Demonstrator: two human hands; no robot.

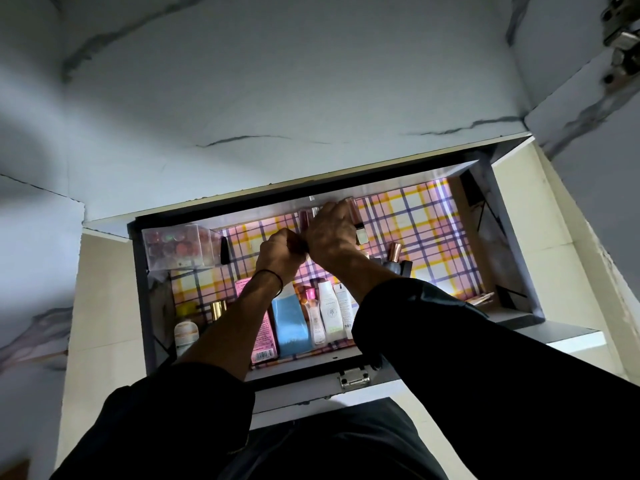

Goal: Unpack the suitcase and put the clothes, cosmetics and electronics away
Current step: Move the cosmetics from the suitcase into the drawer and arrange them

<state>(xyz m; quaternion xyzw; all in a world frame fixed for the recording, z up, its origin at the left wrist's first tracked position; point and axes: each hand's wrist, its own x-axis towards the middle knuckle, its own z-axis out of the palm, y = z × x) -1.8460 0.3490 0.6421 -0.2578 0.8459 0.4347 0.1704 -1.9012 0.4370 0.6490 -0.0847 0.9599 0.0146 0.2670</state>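
Observation:
Both my hands reach into an open drawer (512, 237) lined with pink and yellow plaid paper. My right hand (329, 237) is closed around several slim pink lip-gloss tubes (353, 209) near the drawer's back wall. My left hand (278, 252) is curled tight beside it, pinching the lower end of one tube; what it grips is mostly hidden. Along the front lie a blue bottle (291, 320), a pink box (265, 337), white tubes (330, 313) and a small pink-capped bottle (311, 306). A clear box of round cosmetics (176, 247) sits back left.
A rose-gold capped bottle (393, 258) stands right of my right forearm. A yellow-capped white bottle (185, 327) and a gold tube (218, 308) lie front left. A metal latch (355, 377) sits on the drawer front. Marble-patterned cabinet panels surround the drawer, with a hinge (621, 36) top right.

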